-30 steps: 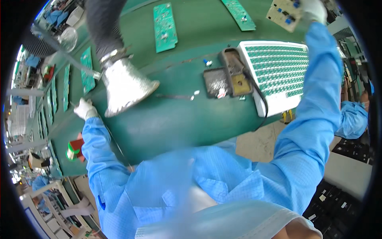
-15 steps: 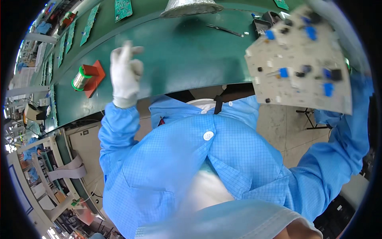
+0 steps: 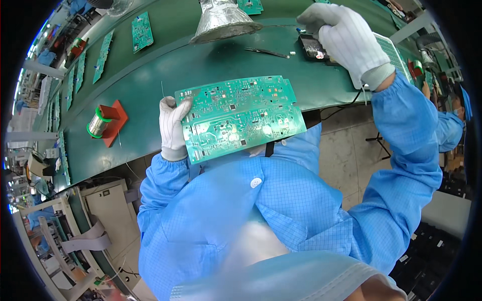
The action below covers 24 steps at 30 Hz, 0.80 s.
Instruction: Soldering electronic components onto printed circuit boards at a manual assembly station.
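Observation:
My left hand (image 3: 173,125), in a white glove, grips the left edge of a green circuit board (image 3: 241,113) with thumb on top. The board is tilted over the near bench edge, its face with small chips and solder points toward me. A thin wire (image 3: 162,88) sticks up beside the left fingertips; whether the hand pinches it too is hidden. My right hand (image 3: 351,42), also gloved, is raised at the right with its fingers reaching left and bent, and I see nothing held in them. Below its fingers sits a small black tray (image 3: 312,47).
A solder wire spool (image 3: 99,123) stands on a red holder (image 3: 117,120) at the left. Tweezers (image 3: 267,52) lie near a foil-covered funnel hood (image 3: 226,22). More circuit boards (image 3: 142,32) line the bench's far side. Another person's blue sleeve (image 3: 447,128) shows at the right.
The board came from my right side to the front, turned over to its other face. My left hand, earlier free, now grips it; my right hand has let go and moved up toward the tray.

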Motion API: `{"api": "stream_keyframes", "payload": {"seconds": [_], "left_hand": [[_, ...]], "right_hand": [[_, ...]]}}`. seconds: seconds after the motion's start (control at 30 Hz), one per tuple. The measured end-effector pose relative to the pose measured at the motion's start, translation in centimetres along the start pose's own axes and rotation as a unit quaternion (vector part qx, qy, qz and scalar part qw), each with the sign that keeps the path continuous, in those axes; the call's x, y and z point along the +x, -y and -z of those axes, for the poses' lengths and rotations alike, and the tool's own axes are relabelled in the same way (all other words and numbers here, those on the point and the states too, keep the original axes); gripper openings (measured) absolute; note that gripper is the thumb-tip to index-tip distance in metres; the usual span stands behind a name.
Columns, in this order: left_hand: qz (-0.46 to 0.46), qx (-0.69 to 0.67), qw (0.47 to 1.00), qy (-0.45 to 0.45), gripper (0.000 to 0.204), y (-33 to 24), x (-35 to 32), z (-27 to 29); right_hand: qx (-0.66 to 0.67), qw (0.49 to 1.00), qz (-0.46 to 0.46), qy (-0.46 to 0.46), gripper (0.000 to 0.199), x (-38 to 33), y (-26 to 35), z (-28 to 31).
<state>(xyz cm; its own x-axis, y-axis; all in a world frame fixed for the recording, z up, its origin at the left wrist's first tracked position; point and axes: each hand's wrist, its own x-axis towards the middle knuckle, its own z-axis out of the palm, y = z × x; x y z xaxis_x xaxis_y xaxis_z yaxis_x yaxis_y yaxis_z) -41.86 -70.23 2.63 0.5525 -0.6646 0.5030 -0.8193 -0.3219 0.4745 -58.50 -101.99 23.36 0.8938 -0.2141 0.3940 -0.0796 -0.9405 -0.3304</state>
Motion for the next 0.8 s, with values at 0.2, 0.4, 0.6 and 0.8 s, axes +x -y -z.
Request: {"api": "stream_keyframes", "payload": {"seconds": [0.2,0.4,0.6,0.8], "left_hand": [[0.047,0.009,0.996,-0.078,0.027,3.5,0.1,-1.5],[0.138,0.016,0.987,-0.078,0.028,6.0,0.3,-2.4],[0.103,0.007,0.989,-0.11,0.026,8.2,-0.7,-3.8],[0.163,-0.065,0.979,-0.108,0.025,9.4,-1.0,-4.2]], "right_hand": [[-0.293,0.948,0.12,0.008,0.008,-1.6,0.3,-0.9],[-0.361,0.864,0.337,-0.094,0.01,-2.5,5.3,0.8],[-0.295,0.901,0.316,-0.041,0.018,-4.4,9.4,4.9],[-0.269,0.908,0.317,-0.061,0.016,-6.3,10.1,5.8]]}}
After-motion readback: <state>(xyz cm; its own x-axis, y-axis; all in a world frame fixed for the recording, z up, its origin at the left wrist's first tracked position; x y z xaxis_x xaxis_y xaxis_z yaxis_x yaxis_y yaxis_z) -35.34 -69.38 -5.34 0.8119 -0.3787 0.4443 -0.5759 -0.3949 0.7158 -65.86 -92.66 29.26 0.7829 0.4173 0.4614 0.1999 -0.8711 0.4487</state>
